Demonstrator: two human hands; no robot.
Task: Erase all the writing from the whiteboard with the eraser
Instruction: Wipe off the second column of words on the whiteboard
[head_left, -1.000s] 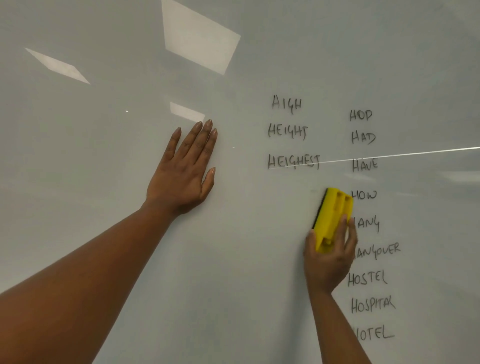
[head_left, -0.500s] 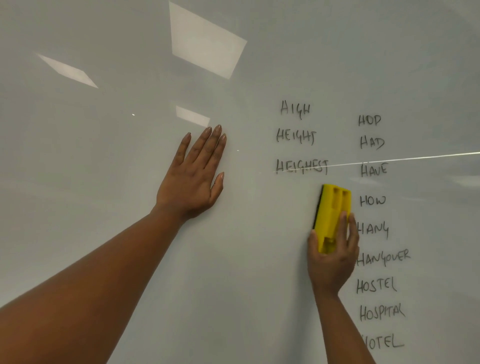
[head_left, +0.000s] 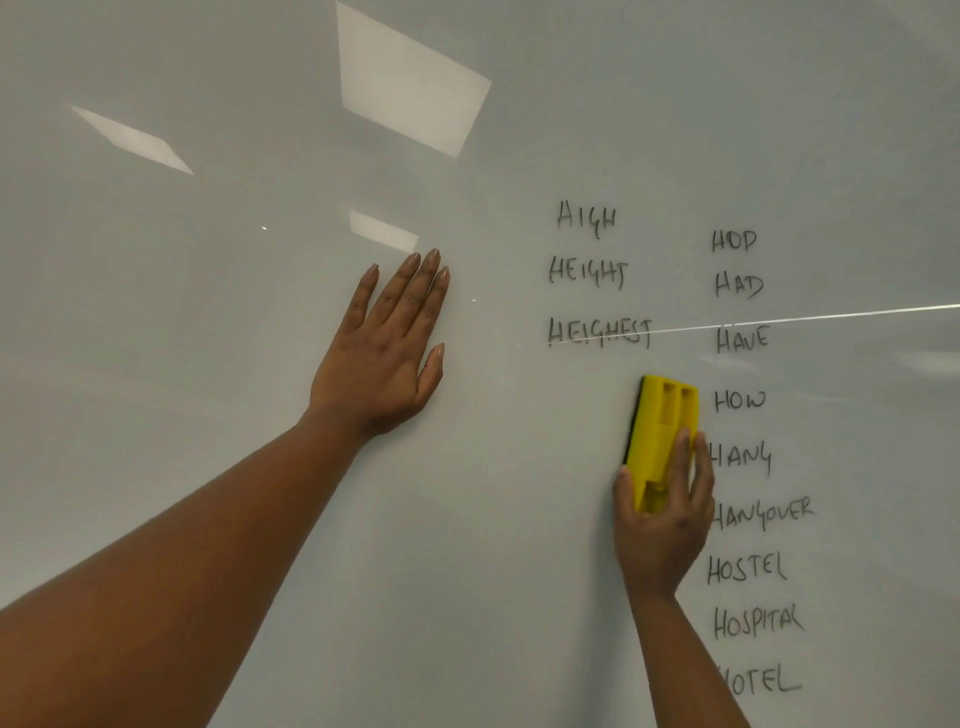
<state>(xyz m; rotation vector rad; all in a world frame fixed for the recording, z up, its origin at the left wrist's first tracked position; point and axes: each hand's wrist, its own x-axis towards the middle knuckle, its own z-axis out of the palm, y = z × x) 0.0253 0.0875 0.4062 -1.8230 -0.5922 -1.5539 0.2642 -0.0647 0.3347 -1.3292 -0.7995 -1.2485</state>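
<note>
Head view: the likeliest slip, as I judge it, is a patchy wipe. The yellow eraser (head_left: 660, 441) stands upright in the gap between the two columns of black writing, so a stroke that runs straight up would catch only the tail of "HEIGHEST" (head_left: 600, 332) and miss "HEIGHT" (head_left: 588, 272) and "HIGH" (head_left: 587, 218), while the right column from "HOP" (head_left: 733, 241) down to "HOTEL" (head_left: 763, 682) would stay untouched. Light pressure could also leave grey smears on the glossy whiteboard (head_left: 208, 364), and the ceiling-light reflections may hide faint leftovers.

The right hand (head_left: 662, 525) grips the eraser's lower half, thumb on its left edge and fingers curled over its yellow back, with the dark felt side against the board. The eraser sits just below "HEIGHEST" and just left of "HOW" (head_left: 740, 401). The left hand (head_left: 387, 358) lies flat on the board with fingers straight, holding nothing, well apart from the eraser to its left
</note>
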